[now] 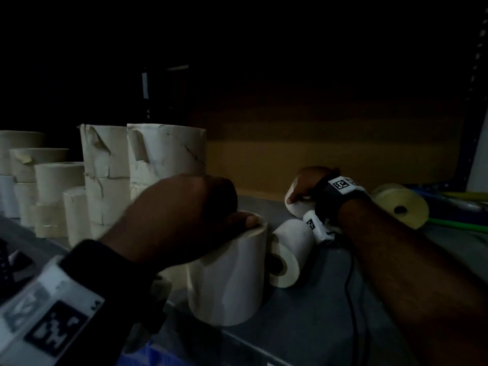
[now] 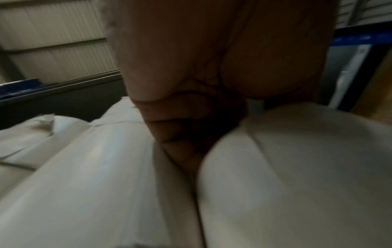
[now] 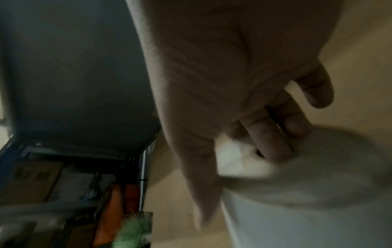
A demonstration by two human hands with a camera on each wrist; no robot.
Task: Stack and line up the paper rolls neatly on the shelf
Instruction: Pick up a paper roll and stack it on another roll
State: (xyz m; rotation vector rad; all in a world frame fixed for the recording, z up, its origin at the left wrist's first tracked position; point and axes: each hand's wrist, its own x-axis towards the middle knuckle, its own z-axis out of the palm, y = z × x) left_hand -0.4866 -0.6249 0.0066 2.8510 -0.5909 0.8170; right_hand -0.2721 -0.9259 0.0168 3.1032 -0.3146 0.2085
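Note:
My left hand [image 1: 200,207] curls over the top of an upright white paper roll [image 1: 229,276] near the shelf's front, thumb on its rim; the left wrist view shows the fingers [image 2: 186,127] tucked down between this roll [image 2: 297,176] and a neighbouring roll [image 2: 101,176]. My right hand [image 1: 309,183] grips a small white roll [image 1: 298,207] further back, fingers [image 3: 273,134] hooked over its end face [image 3: 318,167]. Another white roll [image 1: 290,252] lies on its side between the two hands. Wrapped rolls stand stacked in columns [image 1: 158,159] at the left.
A yellowish roll [image 1: 401,204] lies on its side at the right, near green and yellow rods [image 1: 459,225]. A brown cardboard panel [image 1: 330,154] closes the back. A black cable [image 1: 351,286] runs across the grey shelf [image 1: 317,326]. Smaller stacked rolls [image 1: 47,180] fill the far left.

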